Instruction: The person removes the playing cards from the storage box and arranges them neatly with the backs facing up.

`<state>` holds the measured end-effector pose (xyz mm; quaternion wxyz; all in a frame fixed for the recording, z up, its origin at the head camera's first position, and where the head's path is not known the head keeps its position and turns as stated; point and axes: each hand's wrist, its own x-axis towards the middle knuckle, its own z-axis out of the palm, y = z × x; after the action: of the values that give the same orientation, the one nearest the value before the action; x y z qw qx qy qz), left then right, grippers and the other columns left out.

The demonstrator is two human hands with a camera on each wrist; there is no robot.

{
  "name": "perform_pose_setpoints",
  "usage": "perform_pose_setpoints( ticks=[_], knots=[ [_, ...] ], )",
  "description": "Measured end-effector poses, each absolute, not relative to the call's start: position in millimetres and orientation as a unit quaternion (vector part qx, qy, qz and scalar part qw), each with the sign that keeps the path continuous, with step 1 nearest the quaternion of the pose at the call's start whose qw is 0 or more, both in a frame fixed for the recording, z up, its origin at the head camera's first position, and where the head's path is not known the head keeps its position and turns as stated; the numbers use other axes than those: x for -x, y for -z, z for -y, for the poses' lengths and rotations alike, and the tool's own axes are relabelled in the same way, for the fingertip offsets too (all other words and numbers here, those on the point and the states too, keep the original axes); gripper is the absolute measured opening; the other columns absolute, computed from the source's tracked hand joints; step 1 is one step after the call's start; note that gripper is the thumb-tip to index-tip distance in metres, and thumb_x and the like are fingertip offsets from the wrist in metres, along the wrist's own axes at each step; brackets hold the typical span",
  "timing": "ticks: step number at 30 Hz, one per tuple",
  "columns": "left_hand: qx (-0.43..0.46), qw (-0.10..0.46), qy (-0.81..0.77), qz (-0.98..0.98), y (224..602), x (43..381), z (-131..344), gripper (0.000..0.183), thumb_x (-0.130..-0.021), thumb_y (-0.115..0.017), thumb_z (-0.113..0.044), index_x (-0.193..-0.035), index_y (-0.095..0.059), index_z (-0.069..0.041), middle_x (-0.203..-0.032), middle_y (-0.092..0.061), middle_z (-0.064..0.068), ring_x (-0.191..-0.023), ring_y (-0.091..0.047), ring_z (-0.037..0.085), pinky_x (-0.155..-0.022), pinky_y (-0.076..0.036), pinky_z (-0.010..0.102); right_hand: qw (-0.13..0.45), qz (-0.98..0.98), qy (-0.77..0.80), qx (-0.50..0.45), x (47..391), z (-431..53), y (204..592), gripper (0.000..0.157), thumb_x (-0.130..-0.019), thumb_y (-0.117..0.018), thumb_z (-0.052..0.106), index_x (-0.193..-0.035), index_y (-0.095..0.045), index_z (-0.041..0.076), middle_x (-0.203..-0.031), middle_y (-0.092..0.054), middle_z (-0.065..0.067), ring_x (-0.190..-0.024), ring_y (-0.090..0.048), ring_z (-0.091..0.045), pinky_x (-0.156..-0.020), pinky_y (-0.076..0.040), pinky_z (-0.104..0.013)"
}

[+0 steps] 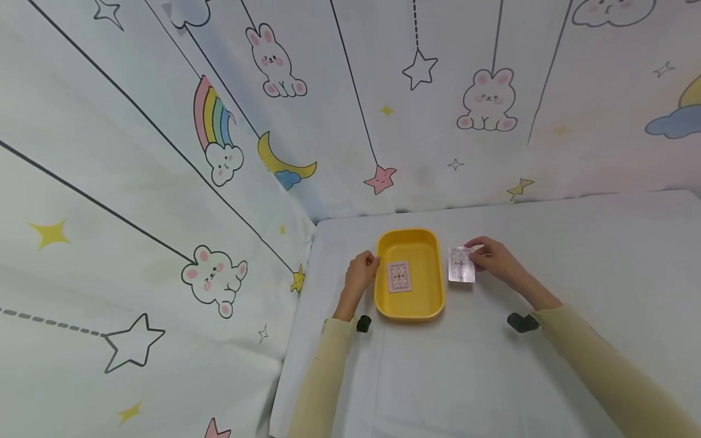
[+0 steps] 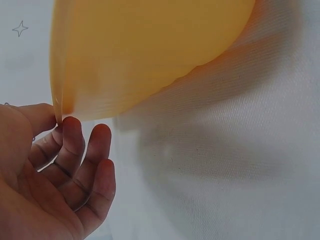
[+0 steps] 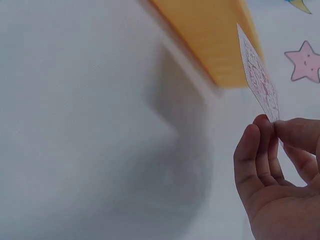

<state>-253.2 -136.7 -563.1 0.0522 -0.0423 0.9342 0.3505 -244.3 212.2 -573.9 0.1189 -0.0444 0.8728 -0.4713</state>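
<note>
A yellow plastic tray [image 1: 426,298] with rounded corners stands on the white table. Inside it, left of centre, one playing card [image 1: 399,277] lies with its patterned back up. My left hand [image 1: 361,275] pinches the tray's left rim between thumb and fingers; the left wrist view shows this grip at the tray's edge [image 2: 59,60]. To the right of the tray, my right hand [image 1: 495,263] holds a second playing card [image 1: 461,265] by its right edge. In the right wrist view that card [image 3: 259,80] is pinched between thumb and fingertips, held above the table.
The white-covered table [image 1: 454,377] meets a cloth backdrop [image 1: 339,121] printed with rabbits, stars and moons behind it and on the left. A small black device sits at each wrist, the left one [image 1: 364,323] near the tray's lower left corner.
</note>
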Motion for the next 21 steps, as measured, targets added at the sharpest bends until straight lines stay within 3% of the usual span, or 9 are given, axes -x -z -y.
perform_pose_setpoints(
  ticks=[5, 13, 21],
  knots=[
    [0.041, 0.053, -0.354, -0.933, 564, 253, 137, 0.025, -0.103, -0.058, -0.033, -0.091, -0.06, -0.011, -0.074, -0.056, 0.001, -0.06, -0.05, 0.012, -0.052, -0.039, 0.023, 0.122, -0.884, 0.448, 0.059, 240, -220, 588, 0.032, -0.102, -0.058, 0.02, -0.132, -0.054, 0.007, -0.108, -0.064, -0.019, -0.089, -0.059, -0.025, -0.077, -0.055, -0.028],
    [0.037, 0.057, -0.349, -0.935, 566, 253, 137, 0.026, -0.103, -0.057, -0.036, -0.092, -0.061, -0.012, -0.075, -0.056, 0.0, -0.061, -0.051, 0.011, -0.053, -0.04, 0.022, 0.117, -0.904, 0.404, 0.069, 240, -223, 607, 0.03, -0.102, -0.059, 0.019, -0.129, -0.056, 0.007, -0.106, -0.063, -0.018, -0.091, -0.056, -0.027, -0.084, -0.053, -0.039],
    [0.038, 0.054, -0.351, -0.934, 566, 253, 138, 0.027, -0.103, -0.057, -0.036, -0.091, -0.06, -0.012, -0.074, -0.055, -0.001, -0.061, -0.05, 0.011, -0.052, -0.039, 0.022, 0.081, -0.927, 0.354, 0.094, 243, -219, 613, 0.024, -0.098, -0.06, 0.012, -0.12, -0.058, 0.001, -0.1, -0.059, -0.017, -0.09, -0.053, -0.028, -0.079, -0.047, -0.04]
  ],
)
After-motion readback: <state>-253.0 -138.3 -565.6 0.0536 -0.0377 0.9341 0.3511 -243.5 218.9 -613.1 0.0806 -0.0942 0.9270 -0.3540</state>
